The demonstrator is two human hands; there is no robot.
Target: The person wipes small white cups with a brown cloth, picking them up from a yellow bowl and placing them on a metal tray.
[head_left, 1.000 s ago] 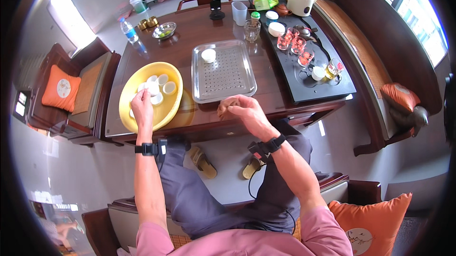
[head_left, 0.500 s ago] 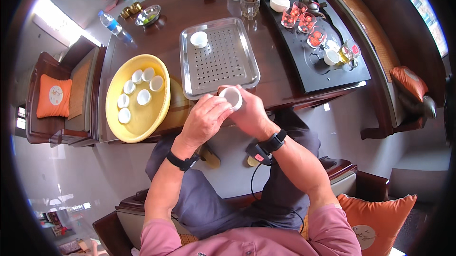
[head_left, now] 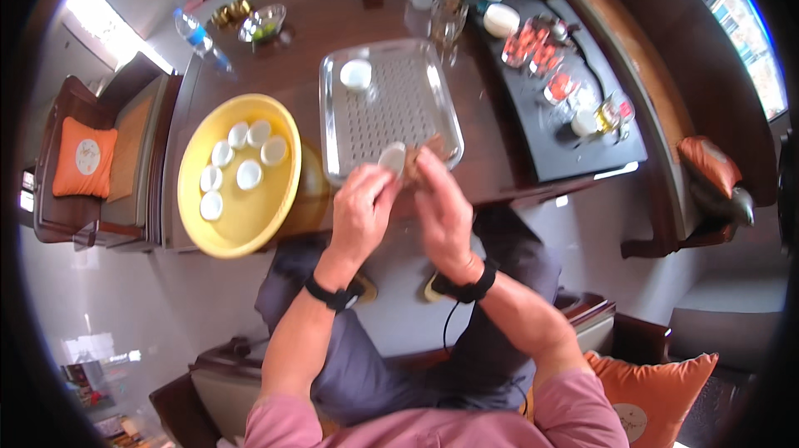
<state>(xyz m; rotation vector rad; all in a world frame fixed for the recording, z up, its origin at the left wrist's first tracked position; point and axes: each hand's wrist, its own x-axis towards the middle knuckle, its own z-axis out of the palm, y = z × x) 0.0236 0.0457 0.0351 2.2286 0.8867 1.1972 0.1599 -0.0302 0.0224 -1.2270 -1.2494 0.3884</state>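
Observation:
My left hand (head_left: 359,208) is closed on a small white cup (head_left: 392,157), tilted above the near edge of a perforated steel tray (head_left: 395,103). Close beside it on the right, my right hand (head_left: 445,217), smeared by motion, has a crumpled brown cloth-like piece (head_left: 430,148) at its fingertips. Another white cup (head_left: 356,75) stands in the tray's far left part. To the left, a round yellow basin (head_left: 258,219) holds several white cups (head_left: 249,173), spaced apart.
On the right lies a black tea tray (head_left: 553,153) with glasses of red contents (head_left: 545,57) and a white bowl (head_left: 501,20). A glass pitcher (head_left: 448,25), a water bottle (head_left: 193,32) and a metal dish (head_left: 263,24) stand farther back on the dark table (head_left: 483,128).
My hands have drawn apart slightly. The cup has tipped and shifted left in my left hand; my right hand has come off it, with the brown piece now showing at its fingertips.

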